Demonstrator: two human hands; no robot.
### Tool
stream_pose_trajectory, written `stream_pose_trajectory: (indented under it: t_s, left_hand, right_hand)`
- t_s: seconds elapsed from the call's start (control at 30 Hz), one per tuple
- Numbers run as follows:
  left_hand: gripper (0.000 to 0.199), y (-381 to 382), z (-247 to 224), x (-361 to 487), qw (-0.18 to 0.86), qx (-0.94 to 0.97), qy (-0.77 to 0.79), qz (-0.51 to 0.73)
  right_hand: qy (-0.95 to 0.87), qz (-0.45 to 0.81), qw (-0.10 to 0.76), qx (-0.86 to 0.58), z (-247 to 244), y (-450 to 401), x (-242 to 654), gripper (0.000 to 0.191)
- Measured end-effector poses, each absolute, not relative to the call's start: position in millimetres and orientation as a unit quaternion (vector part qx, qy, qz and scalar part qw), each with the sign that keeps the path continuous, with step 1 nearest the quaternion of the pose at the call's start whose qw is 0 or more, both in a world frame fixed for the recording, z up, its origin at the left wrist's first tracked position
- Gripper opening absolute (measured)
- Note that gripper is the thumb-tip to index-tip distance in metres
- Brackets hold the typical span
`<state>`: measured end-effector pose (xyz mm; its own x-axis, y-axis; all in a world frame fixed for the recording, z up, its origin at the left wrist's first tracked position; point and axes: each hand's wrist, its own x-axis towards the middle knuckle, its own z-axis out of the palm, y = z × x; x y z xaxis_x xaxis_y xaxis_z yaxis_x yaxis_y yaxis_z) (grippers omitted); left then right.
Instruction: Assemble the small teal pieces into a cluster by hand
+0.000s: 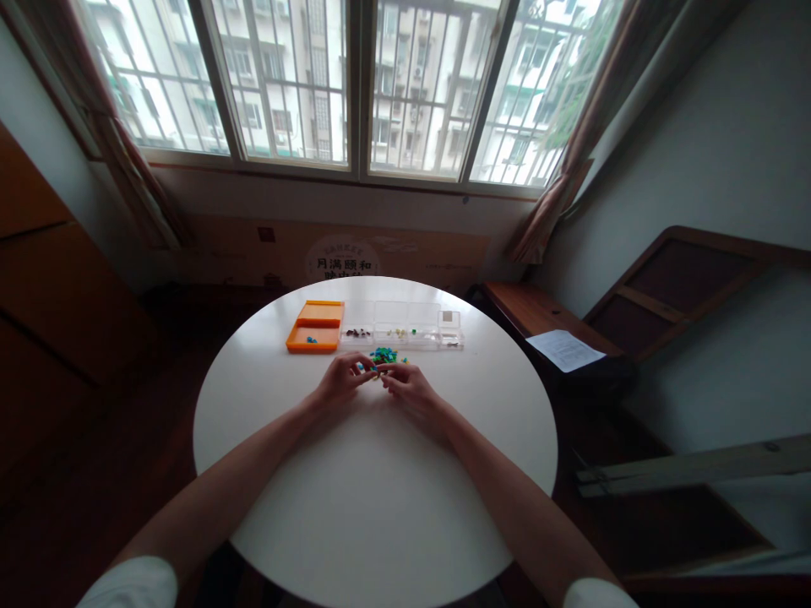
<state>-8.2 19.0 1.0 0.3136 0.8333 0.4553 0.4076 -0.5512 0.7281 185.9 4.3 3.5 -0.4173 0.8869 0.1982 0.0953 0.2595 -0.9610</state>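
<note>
A small pile of blue and green pieces [383, 355] lies on the white round table [373, 473]. My left hand [345, 376] is at the pile's near left side, its fingers curled toward the pieces. From the right, my right hand [405, 382] meets it at the pile's near edge, fingers bent. The fingertips nearly touch around small pieces, too tiny to make out. Behind the left hand sits an open orange box [312, 344] with a few blue pieces inside. Beside it, clear plastic boxes [431, 339] hold dark, pale and green pieces in separate compartments.
A wooden bench [525, 302] stands to the right of the table, with a paper sheet [565, 350] on it. Barred windows and curtains are behind the table. An orange-brown cabinet [38, 279] stands at the left.
</note>
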Motion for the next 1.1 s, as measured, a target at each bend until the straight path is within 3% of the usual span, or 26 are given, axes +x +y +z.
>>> stream_pose_trajectory:
  t_s: [0.67,1.1]
  left_hand:
    - [0.019,19.8,-1.2,-8.5,0.257,0.774,0.395,0.422]
    - [0.028,20.3,-1.5,-6.6,0.289,0.764,0.372,0.442]
  right_hand:
    - [-0.676,0.501,0.396,-0.367,4.4,4.1,187.0,0.047]
    - [-0.681,0.499,0.407,-0.348,4.6,3.8,188.0,0.043]
